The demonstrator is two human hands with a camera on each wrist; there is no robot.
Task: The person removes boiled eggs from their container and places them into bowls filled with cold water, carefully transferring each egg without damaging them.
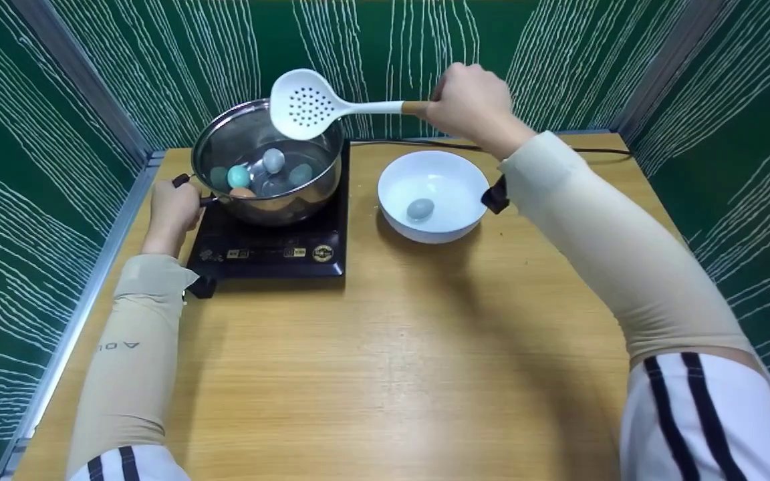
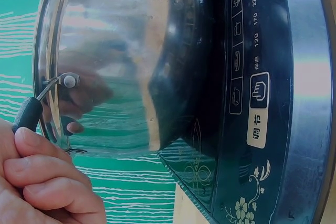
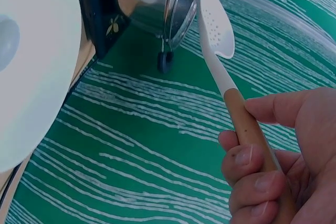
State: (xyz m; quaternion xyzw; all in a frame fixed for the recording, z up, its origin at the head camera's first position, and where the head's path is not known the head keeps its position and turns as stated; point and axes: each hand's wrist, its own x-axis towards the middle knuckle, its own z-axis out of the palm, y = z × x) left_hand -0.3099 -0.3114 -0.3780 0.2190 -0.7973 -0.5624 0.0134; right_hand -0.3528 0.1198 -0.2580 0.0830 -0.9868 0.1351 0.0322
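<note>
My left hand [image 1: 174,208] grips the black side handle [image 2: 29,115] of a steel pot [image 1: 278,207]. Inside the pot lie several eggs, among them a turquoise egg [image 1: 238,176], a pale egg [image 1: 273,160] and a brown egg [image 1: 242,192]. In my right hand [image 1: 468,100] is the wooden handle [image 3: 247,124] of a white slotted ladle [image 1: 305,105]. Its perforated head hangs above the pot's right rim, with nothing on it. A white bowl [image 1: 455,174] stands right of the pot, below my right forearm, with one pale egg [image 1: 420,209] in it.
The pot sits on a black induction cooker [image 1: 271,257] at the back left of the wooden table [image 1: 385,361]. A black cable [image 1: 592,151] runs along the table's back edge. Green panels with white streaks [image 1: 392,40] enclose the back and both sides.
</note>
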